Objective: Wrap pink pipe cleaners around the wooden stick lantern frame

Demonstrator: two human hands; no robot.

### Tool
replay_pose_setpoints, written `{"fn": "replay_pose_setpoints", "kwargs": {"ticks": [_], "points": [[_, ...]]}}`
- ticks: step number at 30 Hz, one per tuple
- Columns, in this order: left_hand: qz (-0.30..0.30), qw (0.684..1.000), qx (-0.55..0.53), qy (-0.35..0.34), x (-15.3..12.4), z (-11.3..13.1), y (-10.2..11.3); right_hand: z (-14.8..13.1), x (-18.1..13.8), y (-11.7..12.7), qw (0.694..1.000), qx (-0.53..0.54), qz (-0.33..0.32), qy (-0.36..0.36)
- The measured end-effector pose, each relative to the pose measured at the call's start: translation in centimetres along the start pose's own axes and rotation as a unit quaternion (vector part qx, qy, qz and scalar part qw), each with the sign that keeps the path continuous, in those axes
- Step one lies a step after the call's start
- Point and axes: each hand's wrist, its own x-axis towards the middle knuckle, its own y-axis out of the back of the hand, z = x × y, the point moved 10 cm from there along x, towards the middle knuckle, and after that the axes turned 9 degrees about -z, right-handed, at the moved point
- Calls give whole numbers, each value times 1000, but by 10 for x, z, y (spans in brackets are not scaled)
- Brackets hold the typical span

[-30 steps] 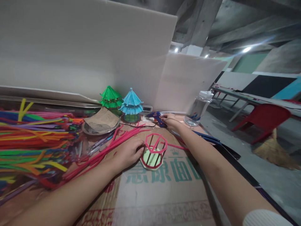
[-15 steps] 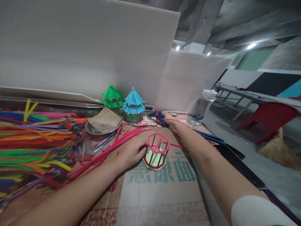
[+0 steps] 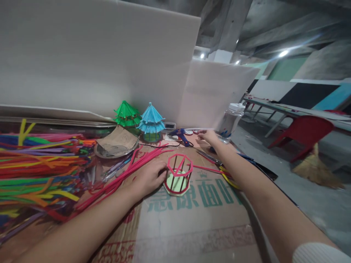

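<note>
A small octagonal pipe-cleaner frame (image 3: 179, 174), with pink top ring, dark posts and pale green base, stands on the cardboard. My left hand (image 3: 153, 175) is closed at its left edge, fingertips apparently pinching it; the exact contact is partly hidden. Farther back, my right hand (image 3: 208, 136) reaches out with loosely bent fingers apart, nothing visible in them. To its left lies a blue glue gun (image 3: 182, 137). Scissors (image 3: 210, 157) with yellow handles lie below the right hand, partly covered by the forearm. A pink strip (image 3: 205, 168) lies right of the frame.
Pink pipe cleaners (image 3: 128, 171) and a large multicolored pile (image 3: 41, 164) lie left. Behind are a metal bowl (image 3: 116, 153), a green roofed model (image 3: 126, 114) and a blue one (image 3: 151, 122). A water bottle (image 3: 231, 118) stands at the right edge.
My right hand has let go of the glue gun and moved right, away from it. The scissors have come into view. My left hand stays at the frame.
</note>
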Motion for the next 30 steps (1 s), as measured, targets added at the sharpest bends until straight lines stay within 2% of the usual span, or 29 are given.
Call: {"fn": "replay_pose_setpoints", "kwargs": {"ticks": [4, 8, 10, 13, 15, 17, 18, 19, 21, 23, 26, 28, 30], "points": [[0, 1000, 1, -7, 0, 3, 1, 1, -49, 26, 999, -22, 11, 35], [5, 1000, -7, -21, 1, 6, 2, -8, -132, 48, 995, -73, 21, 68], [7, 1000, -8, -23, 2, 5, 1, -13, -178, 70, 989, -107, 42, 92], [9, 1000, 2, -15, 1, 0, 0, -15, -239, 124, 947, -264, 121, 136], [10, 1000, 8, -19, 1, -4, 0, 1, -267, 178, 920, -307, 217, 107], [6, 1000, 11, -22, 0, -10, -2, 15, -288, 224, 876, -349, 322, 89], [9, 1000, 12, -17, -1, -14, -3, 18, -292, 235, 859, -372, 340, 93], [5, 1000, 16, -7, -1, -19, -4, 22, -292, 239, 856, -378, 337, 102], [4, 1000, 24, 4, -1, -27, -6, 22, -282, 230, 874, -367, 297, 117], [6, 1000, 27, -2, -2, -30, -7, 13, -268, 205, 900, -336, 251, 120], [13, 999, 23, -20, -2, -27, -5, -16, -235, 139, 943, -281, 120, 131], [15, 999, 17, -27, -1, -24, -4, -37, -210, 91, 960, -243, 32, 136], [15, 999, 10, -30, 0, -22, -5, -56, -184, 50, 969, -200, -20, 144]]}}
